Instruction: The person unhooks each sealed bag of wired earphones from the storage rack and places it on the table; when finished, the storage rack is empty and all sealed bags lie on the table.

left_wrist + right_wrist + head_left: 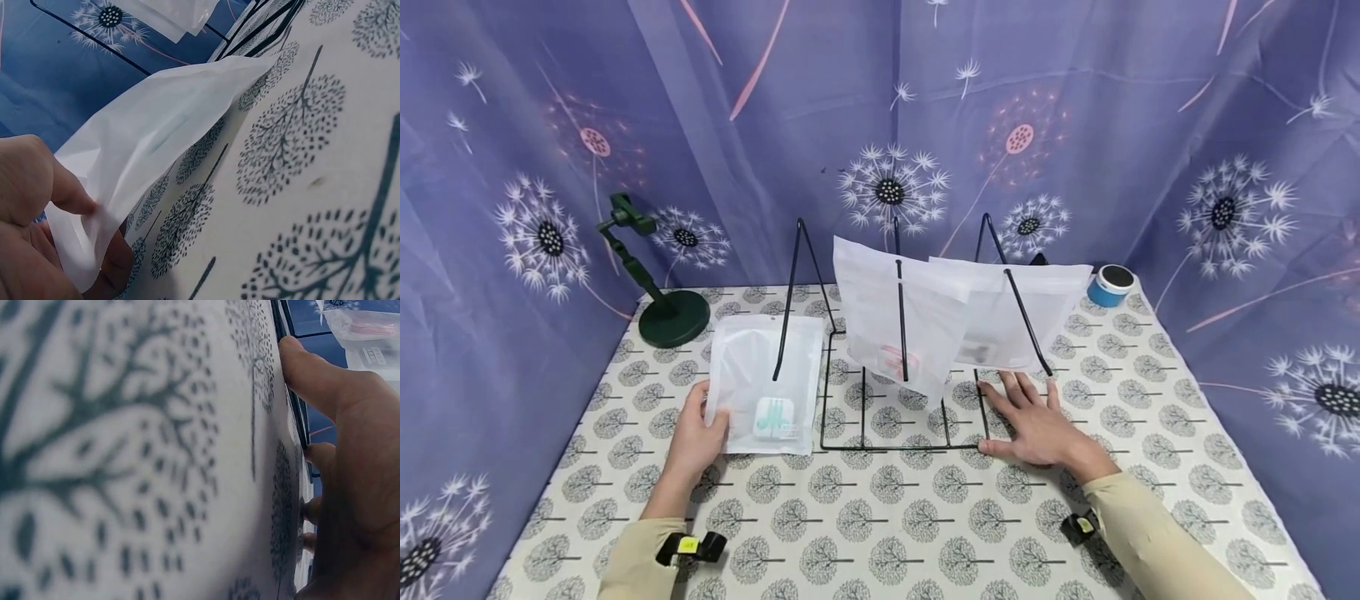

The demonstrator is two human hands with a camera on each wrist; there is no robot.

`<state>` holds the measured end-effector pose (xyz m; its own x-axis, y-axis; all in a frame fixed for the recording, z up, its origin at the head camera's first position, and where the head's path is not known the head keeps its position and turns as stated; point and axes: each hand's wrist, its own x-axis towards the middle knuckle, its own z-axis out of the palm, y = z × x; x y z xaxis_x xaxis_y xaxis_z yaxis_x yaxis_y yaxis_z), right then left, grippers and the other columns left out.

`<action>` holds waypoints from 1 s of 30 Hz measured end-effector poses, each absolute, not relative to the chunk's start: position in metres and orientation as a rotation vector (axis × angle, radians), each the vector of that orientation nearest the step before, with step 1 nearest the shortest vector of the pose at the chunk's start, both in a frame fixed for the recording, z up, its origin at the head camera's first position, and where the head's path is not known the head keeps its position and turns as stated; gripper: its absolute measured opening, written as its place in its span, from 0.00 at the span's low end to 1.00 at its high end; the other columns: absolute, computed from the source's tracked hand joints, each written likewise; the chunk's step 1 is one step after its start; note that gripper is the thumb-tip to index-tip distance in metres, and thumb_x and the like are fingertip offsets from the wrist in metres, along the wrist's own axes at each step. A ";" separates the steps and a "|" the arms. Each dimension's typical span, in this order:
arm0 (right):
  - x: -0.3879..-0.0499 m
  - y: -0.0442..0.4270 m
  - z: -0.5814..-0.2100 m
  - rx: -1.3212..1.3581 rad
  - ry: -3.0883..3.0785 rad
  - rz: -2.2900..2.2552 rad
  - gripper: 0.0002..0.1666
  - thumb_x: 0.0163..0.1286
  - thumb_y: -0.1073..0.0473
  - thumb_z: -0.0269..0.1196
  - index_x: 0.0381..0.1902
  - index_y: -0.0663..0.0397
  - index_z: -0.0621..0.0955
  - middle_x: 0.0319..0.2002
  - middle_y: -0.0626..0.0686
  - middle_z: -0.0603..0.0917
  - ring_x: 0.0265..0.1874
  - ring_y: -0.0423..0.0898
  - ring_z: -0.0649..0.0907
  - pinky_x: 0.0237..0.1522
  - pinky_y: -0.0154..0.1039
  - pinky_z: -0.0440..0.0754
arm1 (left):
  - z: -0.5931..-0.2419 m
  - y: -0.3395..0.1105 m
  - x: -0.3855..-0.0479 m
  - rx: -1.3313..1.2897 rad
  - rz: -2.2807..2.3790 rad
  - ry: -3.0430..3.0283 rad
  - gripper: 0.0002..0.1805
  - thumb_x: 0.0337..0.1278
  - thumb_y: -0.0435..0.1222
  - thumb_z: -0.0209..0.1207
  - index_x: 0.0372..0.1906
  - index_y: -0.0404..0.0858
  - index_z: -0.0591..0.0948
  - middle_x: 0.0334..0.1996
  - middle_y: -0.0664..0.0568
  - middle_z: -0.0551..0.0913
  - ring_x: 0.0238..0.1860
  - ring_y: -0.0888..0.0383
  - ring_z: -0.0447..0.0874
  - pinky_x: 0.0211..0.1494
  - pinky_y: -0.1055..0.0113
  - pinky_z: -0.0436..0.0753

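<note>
My left hand [694, 433] pinches the left edge of a white translucent zip pouch [733, 371], thumb in front and fingers behind. Inside it shows a small white case with green earphones [774, 417]. The left prong [786, 317] of a black wire display rack [898, 448] crosses in front of this pouch in the head view. On the middle prong hangs a second pouch [868, 292] with a pink item low inside; a third pouch [1052, 308], with a greyish item, hangs on the right prong. My right hand [1033, 425] lies with fingers spread against the right side of the rack's base.
A dark green stand with a round base [674, 318] is at the back left. A blue and white round container with a dark top [1110, 286] sits at the back right. A purple dandelion curtain [760, 150] encloses the tree-print tablecloth [865, 533].
</note>
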<state>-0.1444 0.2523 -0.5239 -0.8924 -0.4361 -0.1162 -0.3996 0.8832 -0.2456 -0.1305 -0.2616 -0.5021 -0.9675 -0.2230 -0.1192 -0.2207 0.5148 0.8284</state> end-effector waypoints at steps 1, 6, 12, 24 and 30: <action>-0.144 0.252 -0.524 -0.650 2.884 -0.330 0.58 0.58 0.21 0.54 0.78 0.43 0.53 0.77 0.64 0.43 0.75 0.69 0.45 0.65 0.77 0.29 | -0.501 -0.261 -0.131 0.410 -1.477 -2.743 0.28 0.66 0.28 0.46 0.70 0.40 0.61 0.59 0.31 0.74 0.57 0.37 0.76 0.54 0.46 0.82; -0.146 0.251 -0.522 -0.664 2.890 -0.339 0.58 0.59 0.21 0.55 0.78 0.43 0.54 0.77 0.65 0.45 0.74 0.70 0.47 0.65 0.78 0.30 | -0.498 -0.260 -0.132 0.464 -1.426 -2.786 0.30 0.66 0.29 0.46 0.72 0.40 0.59 0.62 0.32 0.71 0.61 0.36 0.72 0.60 0.42 0.77; -0.147 0.252 -0.522 -0.662 2.891 -0.328 0.58 0.59 0.21 0.55 0.78 0.43 0.53 0.77 0.64 0.43 0.74 0.69 0.46 0.65 0.77 0.29 | -0.500 -0.259 -0.135 0.478 -1.395 -2.815 0.29 0.66 0.28 0.45 0.72 0.37 0.59 0.61 0.31 0.72 0.60 0.36 0.73 0.59 0.43 0.77; -0.145 0.253 -0.521 -0.644 2.884 -0.331 0.58 0.59 0.22 0.55 0.78 0.42 0.52 0.78 0.63 0.42 0.75 0.67 0.45 0.66 0.75 0.28 | -0.500 -0.257 -0.137 0.503 -1.289 -2.867 0.29 0.64 0.29 0.47 0.71 0.36 0.60 0.59 0.30 0.75 0.60 0.34 0.74 0.62 0.38 0.73; -0.144 0.252 -0.522 -0.635 2.871 -0.323 0.58 0.59 0.21 0.54 0.78 0.41 0.52 0.78 0.63 0.42 0.75 0.67 0.45 0.66 0.75 0.28 | -0.501 -0.258 -0.137 0.539 -1.239 -2.915 0.30 0.64 0.30 0.47 0.71 0.36 0.59 0.60 0.29 0.73 0.58 0.34 0.75 0.60 0.39 0.75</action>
<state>-0.1442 0.2522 -0.5219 -0.8919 -0.4330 -0.1305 -0.3931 0.8850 -0.2494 -0.1371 -0.2579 -0.5010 -0.9412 -0.2765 -0.1940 -0.3316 0.6465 0.6871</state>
